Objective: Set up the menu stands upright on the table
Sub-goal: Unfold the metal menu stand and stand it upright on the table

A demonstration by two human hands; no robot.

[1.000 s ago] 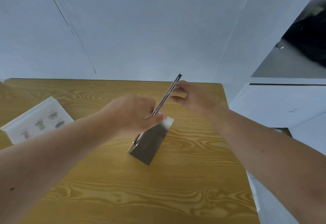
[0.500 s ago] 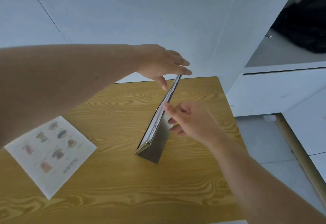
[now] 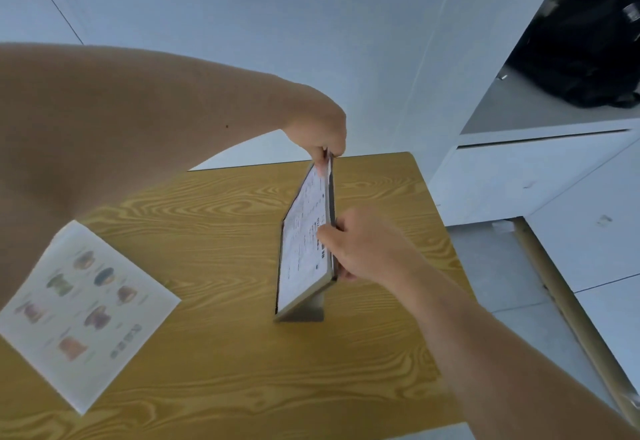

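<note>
Menu stand (image 3: 304, 242) propped on its foot on the bench (image 3: 221, 363), between the two hands and held by both. Long axis running up and away, from the folded foot nearest the wearer to the top edge farthest off, the printed face turned toward the left hand's side and leaning back toward the right. Left hand (image 3: 320, 135) above and beyond, pinching the top edge between fingertips and thumb, the forearm arching over from the left. Right hand (image 3: 363, 245) lower and nearer, closed on the stand's right-hand edge about midway up, thumb on the printed face, fingers wrapped behind. Both hands therefore clamped on the same stand, one at the top, one at the side; the right nearer the foot, so probably the better placed to steady the base while the left sets the lean.

Hard to make out: the foot, a pale wedge below the right hand, partly hidden by the panel, so no telling whether it sits flat on the bench or is fully opened. Fingers behind the panel out of sight. Print on the face too blurred to read.

Further out, well to the left of both hands and under the left forearm, a loose menu sheet (image 3: 86, 311) lying flat with small food pictures. No second stand anywhere in view.
</note>
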